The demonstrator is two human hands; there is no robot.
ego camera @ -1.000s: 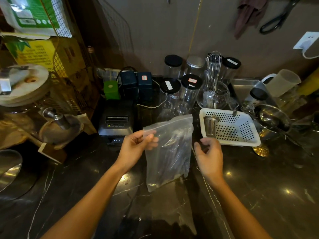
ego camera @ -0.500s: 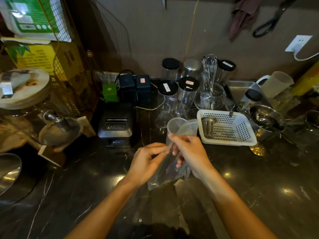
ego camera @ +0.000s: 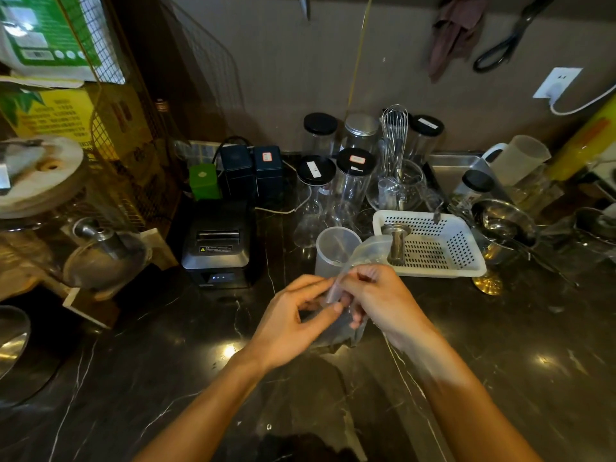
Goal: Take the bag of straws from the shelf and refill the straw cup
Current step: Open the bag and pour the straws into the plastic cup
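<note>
Both hands, left [ego camera: 293,323] and right [ego camera: 383,301], in a pinching grip on the clear, limp plastic straw bag [ego camera: 340,331] above the dark marble bench [ego camera: 516,361], just before the translucent plastic cup [ego camera: 335,250]; light, slippery, probably best held near its mouth.

Dark marble worktop [ego camera: 140,378] all around. Black receipt printer [ego camera: 218,243] sits at ten o'clock, white perforated basket [ego camera: 430,246] at two, holding a steel funnel [ego camera: 396,240]. Up at twelve, black-lidded jars [ego camera: 316,176] crowd a wire whisk [ego camera: 395,138]. Scissors [ego camera: 506,41] hang at one o'clock.
</note>
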